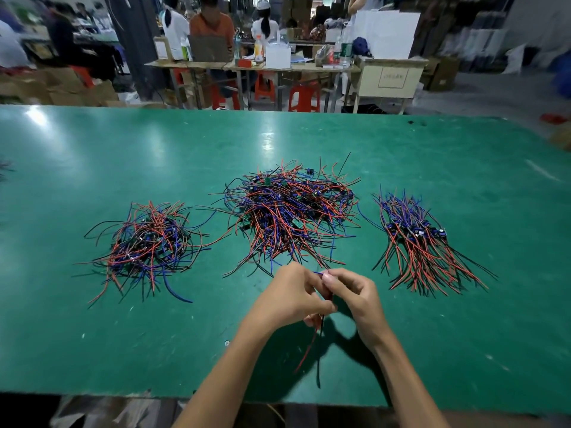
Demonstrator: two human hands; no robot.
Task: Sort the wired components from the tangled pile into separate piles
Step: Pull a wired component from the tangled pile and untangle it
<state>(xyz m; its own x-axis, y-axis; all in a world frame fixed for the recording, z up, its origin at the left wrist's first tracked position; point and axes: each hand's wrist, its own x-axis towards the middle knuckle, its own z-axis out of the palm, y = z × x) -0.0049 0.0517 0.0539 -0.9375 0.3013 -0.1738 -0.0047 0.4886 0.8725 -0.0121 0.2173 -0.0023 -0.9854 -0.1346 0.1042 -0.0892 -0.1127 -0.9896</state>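
Observation:
A big tangled pile [290, 211] of red, black and blue wired components lies mid-table. A looser pile [145, 245] sits to its left. A tidier pile [417, 242] with aligned wires lies to the right. Just in front of the big pile, my left hand [287, 298] and my right hand [355, 295] meet and together pinch one wired component [321, 332]. Its red and black wires hang down below my hands toward the near edge. A short blue wire end shows at my right fingertips. The component's body is hidden by my fingers.
The green table [92, 335] spans the view, its near edge just below my forearms. Beyond its far edge stand work tables, red stools, cardboard boxes and several seated people.

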